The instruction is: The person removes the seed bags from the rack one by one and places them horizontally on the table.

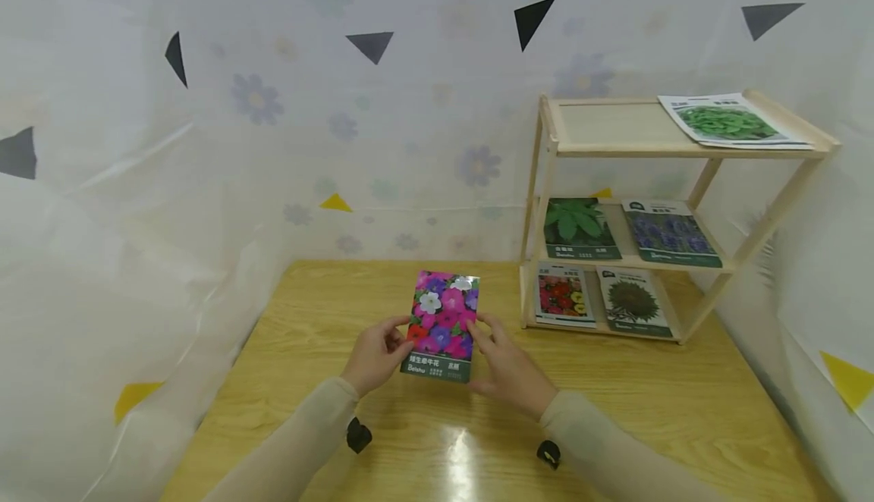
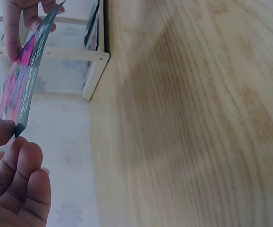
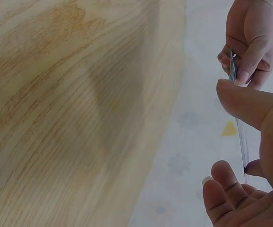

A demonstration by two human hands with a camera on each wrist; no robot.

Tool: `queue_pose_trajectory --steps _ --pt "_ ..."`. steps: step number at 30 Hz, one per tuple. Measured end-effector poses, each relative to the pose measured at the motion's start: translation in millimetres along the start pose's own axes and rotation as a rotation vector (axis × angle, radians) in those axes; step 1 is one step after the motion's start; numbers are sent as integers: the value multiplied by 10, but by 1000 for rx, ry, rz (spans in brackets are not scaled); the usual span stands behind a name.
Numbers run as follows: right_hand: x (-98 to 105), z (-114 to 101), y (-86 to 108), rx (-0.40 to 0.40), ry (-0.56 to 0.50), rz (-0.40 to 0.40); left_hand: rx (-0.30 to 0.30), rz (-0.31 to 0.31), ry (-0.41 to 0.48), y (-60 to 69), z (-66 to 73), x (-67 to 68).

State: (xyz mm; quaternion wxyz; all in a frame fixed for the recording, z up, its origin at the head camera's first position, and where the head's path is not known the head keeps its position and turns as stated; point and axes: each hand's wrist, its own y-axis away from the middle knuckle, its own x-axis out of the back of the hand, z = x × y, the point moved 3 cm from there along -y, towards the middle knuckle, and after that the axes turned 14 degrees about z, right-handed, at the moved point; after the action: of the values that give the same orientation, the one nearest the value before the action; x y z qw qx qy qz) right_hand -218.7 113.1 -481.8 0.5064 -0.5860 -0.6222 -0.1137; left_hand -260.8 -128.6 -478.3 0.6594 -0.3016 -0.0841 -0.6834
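A flower seed packet with pink, purple, red and white blooms and a dark green bottom band is held above the wooden table. At its lower left edge, my left hand pinches it, thumb on the front and curled fingers behind. My right hand holds the right edge, with a finger on the printed face. Seen edge-on in the left wrist view, the packet bends slightly. In the right wrist view only a thin side of the packet shows, partly behind the right thumb.
A wooden shelf rack stands at the table's right rear. Packets with green leaves lie on top. Leafy and purple-flower packets occupy the middle tier; red-flower and brown-centred packets the bottom. A patterned sheet hangs behind.
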Motion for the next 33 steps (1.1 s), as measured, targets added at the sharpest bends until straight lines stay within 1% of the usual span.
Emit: queue_pose_trajectory --steps 4,7,13,20,24,33 --pt "-76 -50 -20 5 0 -24 6 10 -2 37 -72 46" --pt "-135 -94 -37 19 10 -35 22 24 -19 66 -125 88" --pt "-267 -169 -80 34 20 -54 76 60 -54 120 -245 180" --pt "-455 -224 -166 40 44 -121 88 109 -106 190 -413 276" --pt "-549 -312 -203 37 41 -155 117 122 -141 232 -503 348" --pt "-809 -519 -238 86 92 -179 204 162 -181 342 -719 516"
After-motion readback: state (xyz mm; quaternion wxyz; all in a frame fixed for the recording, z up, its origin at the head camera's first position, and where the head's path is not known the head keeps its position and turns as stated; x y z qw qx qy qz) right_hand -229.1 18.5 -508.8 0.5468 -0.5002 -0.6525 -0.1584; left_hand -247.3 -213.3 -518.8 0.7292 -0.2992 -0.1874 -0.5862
